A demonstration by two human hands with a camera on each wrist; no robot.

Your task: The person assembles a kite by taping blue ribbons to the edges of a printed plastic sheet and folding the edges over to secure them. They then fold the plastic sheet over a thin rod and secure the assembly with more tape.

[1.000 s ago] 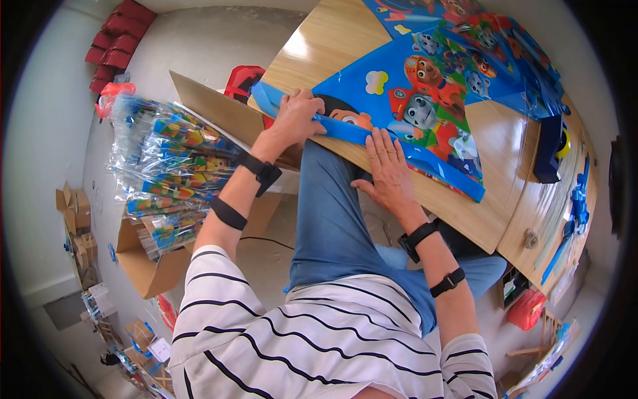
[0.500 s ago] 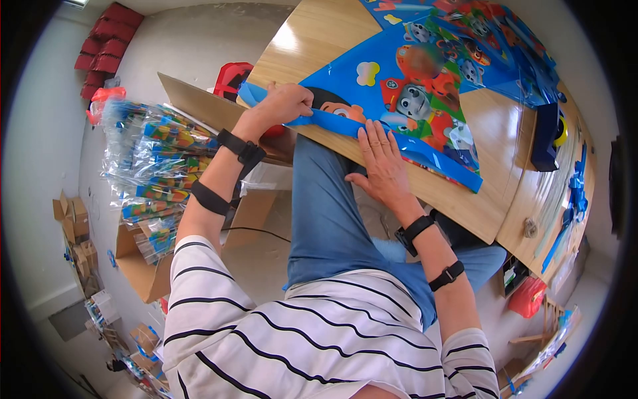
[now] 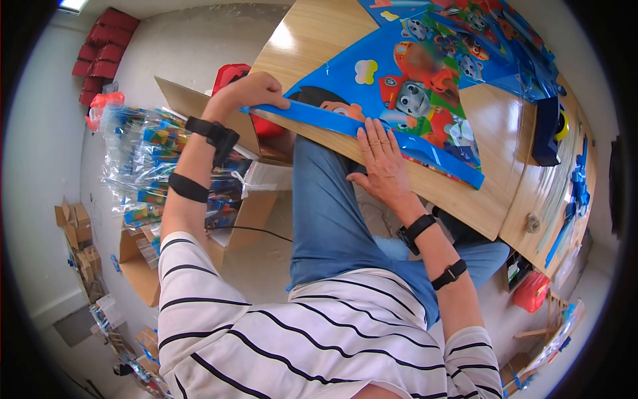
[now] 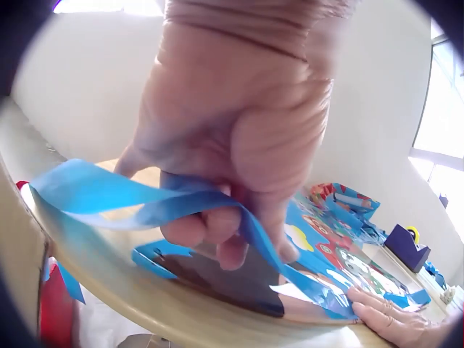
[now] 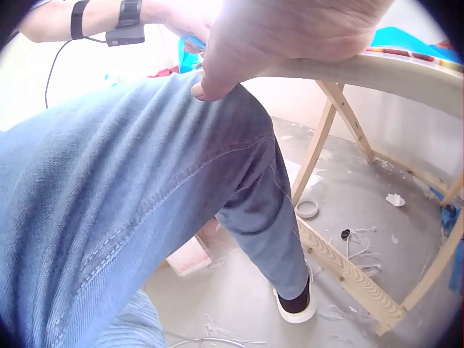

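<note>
A blue sheet (image 3: pixel 332 76) printed with cartoon puppies lies on the wooden table (image 3: pixel 292 50). Along its near edge runs a shiny blue strip (image 3: pixel 312 116), which looks like tape or ribbon. My left hand (image 3: pixel 256 92) grips the strip's far left end, beyond the sheet's corner. In the left wrist view the strip (image 4: pixel 94 192) twists around curled fingers above the tabletop. My right hand (image 3: pixel 384 159) lies flat with straight fingers, its fingertips pressing the strip at mid-length. In the right wrist view its thumb (image 5: pixel 214 87) hangs by the table edge.
More printed sheets (image 3: pixel 505 46) are heaped at the table's far right, near a dark blue tape dispenser (image 3: pixel 548 146). On the left, bagged printed goods (image 3: pixel 146 159) fill a cardboard box (image 3: pixel 139 272). A raised cardboard flap (image 3: pixel 193 100) stands close to my left forearm.
My left hand has moved left along the strip, past the table edge, and the strip now stretches straighter. My right hand keeps pressing at the same spot.
</note>
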